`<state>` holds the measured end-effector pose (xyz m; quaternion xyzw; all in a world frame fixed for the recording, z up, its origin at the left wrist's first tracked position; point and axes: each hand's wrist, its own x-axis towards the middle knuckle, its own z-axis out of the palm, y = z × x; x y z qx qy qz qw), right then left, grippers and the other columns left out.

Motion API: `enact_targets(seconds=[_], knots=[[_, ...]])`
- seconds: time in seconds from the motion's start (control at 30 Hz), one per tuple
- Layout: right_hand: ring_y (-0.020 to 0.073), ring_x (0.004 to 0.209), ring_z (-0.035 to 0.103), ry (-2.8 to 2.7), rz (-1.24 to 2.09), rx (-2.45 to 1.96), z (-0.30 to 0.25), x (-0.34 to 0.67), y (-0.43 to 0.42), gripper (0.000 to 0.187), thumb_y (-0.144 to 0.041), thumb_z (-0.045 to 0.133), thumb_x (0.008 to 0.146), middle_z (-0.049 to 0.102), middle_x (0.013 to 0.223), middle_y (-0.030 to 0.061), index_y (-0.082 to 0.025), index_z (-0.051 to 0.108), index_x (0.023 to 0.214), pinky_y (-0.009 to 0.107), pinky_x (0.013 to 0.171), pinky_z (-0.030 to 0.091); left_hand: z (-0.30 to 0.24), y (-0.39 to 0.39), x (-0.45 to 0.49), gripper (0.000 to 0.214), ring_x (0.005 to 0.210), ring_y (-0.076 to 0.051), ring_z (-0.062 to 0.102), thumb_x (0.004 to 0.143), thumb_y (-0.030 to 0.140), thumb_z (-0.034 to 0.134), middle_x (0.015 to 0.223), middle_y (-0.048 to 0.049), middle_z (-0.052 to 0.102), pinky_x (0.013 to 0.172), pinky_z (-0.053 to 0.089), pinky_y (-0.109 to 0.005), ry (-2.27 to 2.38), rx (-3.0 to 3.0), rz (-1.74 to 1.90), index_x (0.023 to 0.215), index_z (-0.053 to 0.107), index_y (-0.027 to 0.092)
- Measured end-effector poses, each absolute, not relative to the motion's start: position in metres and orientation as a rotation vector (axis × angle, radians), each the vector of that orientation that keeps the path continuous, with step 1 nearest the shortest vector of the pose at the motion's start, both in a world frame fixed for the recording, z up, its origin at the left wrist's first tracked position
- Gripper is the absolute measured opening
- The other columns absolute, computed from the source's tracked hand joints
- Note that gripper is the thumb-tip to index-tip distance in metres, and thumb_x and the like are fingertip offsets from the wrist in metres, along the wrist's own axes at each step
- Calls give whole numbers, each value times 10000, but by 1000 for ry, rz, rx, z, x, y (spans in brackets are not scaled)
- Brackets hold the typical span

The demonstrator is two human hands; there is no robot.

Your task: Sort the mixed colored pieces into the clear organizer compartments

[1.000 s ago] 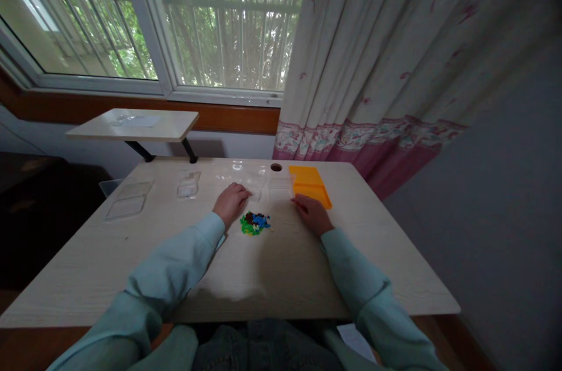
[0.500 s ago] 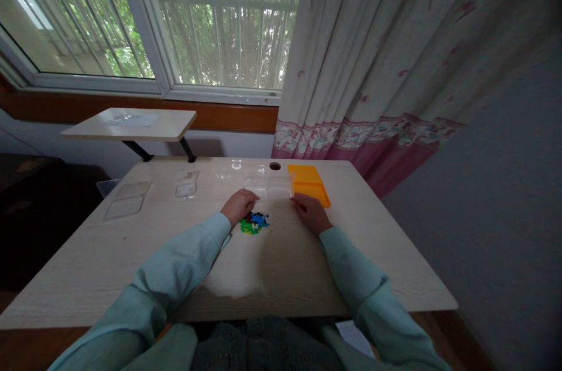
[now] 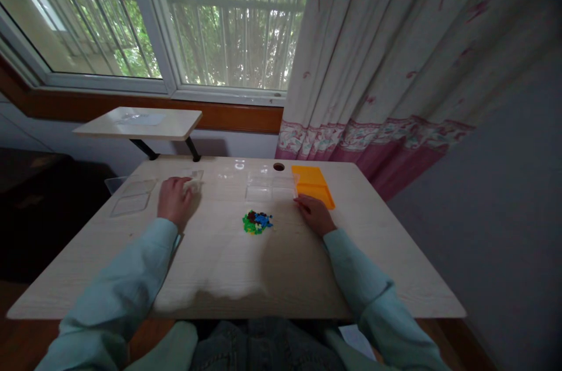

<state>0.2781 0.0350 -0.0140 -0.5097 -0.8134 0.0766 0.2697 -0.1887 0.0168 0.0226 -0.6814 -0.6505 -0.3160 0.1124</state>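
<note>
Clear tray (image 3: 259, 189) lies on the table (image 3: 373, 260), behind the coloured pieces (image 3: 257, 222). Right hand (image 3: 313, 212): at its near right corner, beside the orange tray (image 3: 312, 185). Left hand (image 3: 174, 200): at the small clear box (image 3: 194, 185). From here, I cannot tell whether either grip is closed.

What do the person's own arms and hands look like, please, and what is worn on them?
Both arms wear long, loose, plain sleeves of pale blue-green cloth, the left sleeve and right sleeve creased and reaching the wrist. The left hand and right hand are without gloves. The fingers are too small to judge for rings.
</note>
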Motion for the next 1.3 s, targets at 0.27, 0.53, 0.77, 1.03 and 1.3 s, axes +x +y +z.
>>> enact_targets(seconds=[0.27,0.53,0.77,1.03,1.3], knots=[[235,1119,624,-2187,210,-1348,-14,279,35,312,-236,479,885,674,1184,88,-221,681,1122,441,1004,472,4,-39,-282,505,1112,-369,470,819,501,500,1141,-208,559,885,383,-476,-2143,-1521,-419,1161,575,138],[229,1119,623,-2195,191,-1356,-19,282,38,314,-238,478,886,668,1196,91,-211,679,1126,424,998,476,-7,-41,-301,419,1063,-355,490,809,523,491,1092,-153,622,846,388,-450,-2277,-1502,-225,984,660,182],[238,1118,624,-2202,209,-1345,-18,281,38,316,-236,478,883,673,1186,86,-225,679,1127,448,1002,470,11,-35,-282,359,965,-290,527,872,467,438,962,-98,642,813,376,-398,-2119,-1588,-361,880,646,175],[226,1121,623,-2203,190,-1358,-18,281,38,314,-228,481,880,677,1180,79,-229,678,1125,431,1005,474,42,-1,-197,358,847,-245,545,928,436,421,826,-83,619,760,371,-353,-1737,-2097,-550,812,646,183],[230,1116,625,-2197,186,-1356,-17,280,38,312,-217,485,875,671,1188,95,-206,680,1118,418,998,475,30,30,-105,269,825,-225,543,932,349,461,823,-94,606,727,374,-336,-1471,-2438,-597,820,638,179]])
